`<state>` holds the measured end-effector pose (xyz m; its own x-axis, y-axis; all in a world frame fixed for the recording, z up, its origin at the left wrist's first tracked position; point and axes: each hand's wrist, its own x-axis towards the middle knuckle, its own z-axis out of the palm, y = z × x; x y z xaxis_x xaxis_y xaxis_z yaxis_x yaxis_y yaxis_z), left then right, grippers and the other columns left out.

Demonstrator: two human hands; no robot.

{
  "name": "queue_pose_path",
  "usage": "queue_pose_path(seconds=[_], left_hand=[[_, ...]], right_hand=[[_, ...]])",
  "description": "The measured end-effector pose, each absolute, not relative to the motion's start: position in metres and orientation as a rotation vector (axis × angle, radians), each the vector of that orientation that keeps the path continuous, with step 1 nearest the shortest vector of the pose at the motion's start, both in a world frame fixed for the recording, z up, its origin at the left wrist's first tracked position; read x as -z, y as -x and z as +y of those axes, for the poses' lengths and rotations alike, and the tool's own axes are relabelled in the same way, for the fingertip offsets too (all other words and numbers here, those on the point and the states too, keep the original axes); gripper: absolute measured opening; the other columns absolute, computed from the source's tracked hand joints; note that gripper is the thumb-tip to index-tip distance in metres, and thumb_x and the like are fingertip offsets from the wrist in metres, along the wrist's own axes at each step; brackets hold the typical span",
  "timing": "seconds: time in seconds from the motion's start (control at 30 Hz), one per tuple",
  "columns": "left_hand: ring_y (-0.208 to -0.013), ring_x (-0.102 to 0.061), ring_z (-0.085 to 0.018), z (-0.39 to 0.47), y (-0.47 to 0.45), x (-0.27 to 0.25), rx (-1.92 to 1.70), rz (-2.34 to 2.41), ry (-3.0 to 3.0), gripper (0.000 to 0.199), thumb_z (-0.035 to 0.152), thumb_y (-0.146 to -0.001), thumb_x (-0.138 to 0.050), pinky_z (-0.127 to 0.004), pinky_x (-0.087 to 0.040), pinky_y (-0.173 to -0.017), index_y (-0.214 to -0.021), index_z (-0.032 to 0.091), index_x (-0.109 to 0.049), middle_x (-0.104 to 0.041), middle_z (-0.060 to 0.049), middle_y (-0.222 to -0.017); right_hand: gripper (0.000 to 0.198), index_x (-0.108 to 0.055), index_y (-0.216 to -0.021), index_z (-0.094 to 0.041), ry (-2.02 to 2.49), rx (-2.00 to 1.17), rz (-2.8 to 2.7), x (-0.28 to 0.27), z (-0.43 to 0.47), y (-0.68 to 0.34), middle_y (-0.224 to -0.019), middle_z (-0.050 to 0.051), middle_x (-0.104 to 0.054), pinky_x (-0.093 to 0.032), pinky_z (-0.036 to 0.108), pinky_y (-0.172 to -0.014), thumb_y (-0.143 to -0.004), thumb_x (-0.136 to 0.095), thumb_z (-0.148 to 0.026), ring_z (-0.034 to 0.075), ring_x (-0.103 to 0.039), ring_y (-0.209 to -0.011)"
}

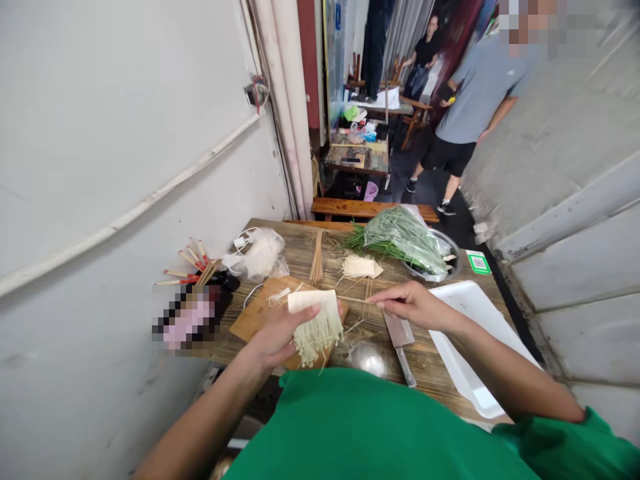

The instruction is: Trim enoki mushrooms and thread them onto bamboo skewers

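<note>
My left hand (280, 335) is closed around enoki mushrooms (317, 337) wrapped in a pale sheet (313, 300) that looks like tofu skin, the mushroom heads fanning out toward me. Between the fingertips of my right hand (415, 305) is a thin bamboo skewer (356, 299), held level. Its far end reaches the right edge of the wrapped roll; whether it has pierced it I cannot tell. Beneath my left hand lies a wooden cutting board (249, 324) with pale scraps. A cleaver (400, 332) rests on the table below my right hand.
Beyond my hands are a skewer bundle (317, 259), pale sheets (361, 267) and bagged greens (400, 233) in a metal bowl (456, 260). A white tray (467, 297) lies right; a plastic bag (263, 252) and red-ended sticks (193, 263) are left. People stand beyond the bench (375, 209).
</note>
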<state>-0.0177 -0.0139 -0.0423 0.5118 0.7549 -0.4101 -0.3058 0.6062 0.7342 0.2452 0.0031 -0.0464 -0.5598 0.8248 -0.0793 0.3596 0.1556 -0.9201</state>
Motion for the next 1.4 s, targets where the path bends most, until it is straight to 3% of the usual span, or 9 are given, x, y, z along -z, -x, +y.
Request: queue_pose_path(seconds=[0.2, 0.37, 0.6, 1.4], left_hand=[[-0.089, -0.065, -0.026, 0.011, 0.013, 0.043, -0.791, 0.883, -0.714, 0.039, 0.028, -0.073, -0.067, -0.033, -0.052, -0.071, -0.107, 0.008, -0.062, -0.068, -0.017, -0.1], [-0.082, -0.066, -0.024, 0.014, 0.014, 0.037, -0.796, 0.892, -0.79, 0.039, 0.032, -0.071, -0.068, -0.031, -0.052, -0.068, -0.101, 0.008, -0.065, -0.068, -0.016, -0.1], [-0.078, -0.066, -0.023, 0.013, 0.008, 0.031, -0.823, 0.91, -0.793, 0.036, 0.032, -0.068, -0.071, -0.033, -0.052, -0.07, -0.095, 0.007, -0.067, -0.07, -0.015, -0.092], [-0.078, -0.067, -0.024, 0.012, -0.001, 0.026, -0.982, 1.041, -0.773, 0.034, 0.029, -0.06, -0.077, -0.034, -0.052, -0.075, -0.086, 0.009, -0.069, -0.073, -0.011, -0.084]], right_hand=[[0.033, -0.068, -0.102, -0.013, 1.13, -1.272, -2.03, 0.045, 0.029, -0.244, -0.052, -0.003, -0.05, -0.028, 0.018, -0.045, -0.083, -0.051, -0.035, 0.006, -0.035, -0.046], [0.032, -0.068, -0.103, -0.015, 1.101, -1.244, -2.08, 0.033, 0.033, -0.247, -0.078, 0.004, -0.068, -0.043, 0.022, -0.059, -0.084, -0.051, -0.034, 0.011, -0.054, -0.062], [0.028, -0.068, -0.103, -0.018, 1.078, -1.239, -2.071, 0.033, 0.033, -0.248, -0.096, 0.004, -0.069, -0.047, 0.025, -0.073, -0.084, -0.052, -0.029, 0.015, -0.062, -0.081], [0.026, -0.068, -0.103, -0.018, 1.07, -1.071, -2.106, 0.015, 0.021, -0.242, -0.097, 0.004, -0.069, -0.05, 0.027, -0.078, -0.083, -0.051, -0.018, 0.016, -0.065, -0.086]])
